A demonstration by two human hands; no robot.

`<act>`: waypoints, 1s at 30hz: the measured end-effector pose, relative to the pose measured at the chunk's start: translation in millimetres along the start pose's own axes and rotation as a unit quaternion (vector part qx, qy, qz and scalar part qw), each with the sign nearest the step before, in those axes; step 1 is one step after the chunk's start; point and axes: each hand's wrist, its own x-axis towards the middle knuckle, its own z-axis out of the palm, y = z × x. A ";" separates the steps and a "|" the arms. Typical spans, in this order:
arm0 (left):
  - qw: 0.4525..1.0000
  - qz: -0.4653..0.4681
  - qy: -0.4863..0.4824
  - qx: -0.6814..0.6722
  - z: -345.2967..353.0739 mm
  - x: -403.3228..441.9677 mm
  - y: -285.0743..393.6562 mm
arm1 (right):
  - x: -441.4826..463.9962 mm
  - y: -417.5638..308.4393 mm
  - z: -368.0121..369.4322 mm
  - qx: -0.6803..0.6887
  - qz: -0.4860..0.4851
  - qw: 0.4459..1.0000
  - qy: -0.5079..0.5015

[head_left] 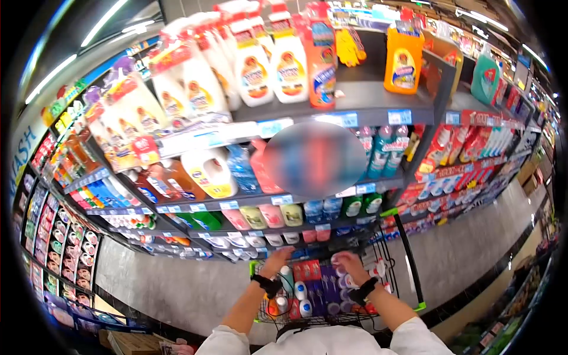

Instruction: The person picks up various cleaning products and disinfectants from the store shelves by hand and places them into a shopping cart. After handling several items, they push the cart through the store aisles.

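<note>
My left hand (pixel 277 260) hovers over the left end of a wire shopping cart (pixel 397 278), fingers stretched toward the shelf, holding nothing that I can see. My right hand (pixel 349 264) is over the cart's middle, its fingers apart and pointing left, also with nothing visible in it. Below the hands the cart holds white bottles (pixel 300 291), a red pack (pixel 307 270), purple packs (pixel 321 290) and several purple-and-white round containers (pixel 341 283). Both wrists wear black bands.
Ahead stands a long shelf unit (pixel 367 97) with white spray bottles (pixel 254 68), an orange bottle (pixel 403 59) and a large white jug (pixel 210 173). A blurred oval covers part of the middle shelf. Grey floor (pixel 160 281) runs along the unit, and more stocked shelves (pixel 74 242) stand left.
</note>
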 end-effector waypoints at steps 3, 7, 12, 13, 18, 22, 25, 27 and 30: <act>0.939 0.292 0.115 0.139 -77.0 -4.7 99.5 | 7.4 -137.6 71.1 -0.113 -0.244 0.961 -0.061; 0.930 0.321 0.121 0.129 -109.7 -66.5 297.9 | 1.4 -278.9 153.1 -0.271 -0.474 0.837 -0.045; 0.890 0.429 0.077 0.132 -128.3 -55.7 435.0 | 14.3 -413.9 210.2 -0.319 -0.719 0.595 0.167; 0.891 0.422 0.095 0.141 -125.0 -47.5 453.5 | 22.1 -438.1 209.9 -0.302 -0.752 0.547 0.208; 0.806 0.469 0.249 0.262 -122.4 26.7 489.6 | 69.4 -454.5 245.4 -0.368 -0.736 0.537 0.188; 0.626 0.600 0.430 0.251 -147.5 62.3 508.9 | 101.2 -457.5 248.1 -0.336 -0.675 0.640 0.149; 0.894 0.403 0.190 -0.034 -152.8 48.2 527.2 | 127.1 -457.3 251.7 -0.340 -0.668 0.655 0.094; 0.941 0.310 0.137 0.019 -160.4 50.9 539.4 | 135.6 -459.3 251.9 -0.370 -0.650 0.662 0.044; 0.940 0.262 0.136 0.170 -174.9 58.6 560.3 | 150.1 -462.1 253.2 -0.374 -0.582 0.721 0.024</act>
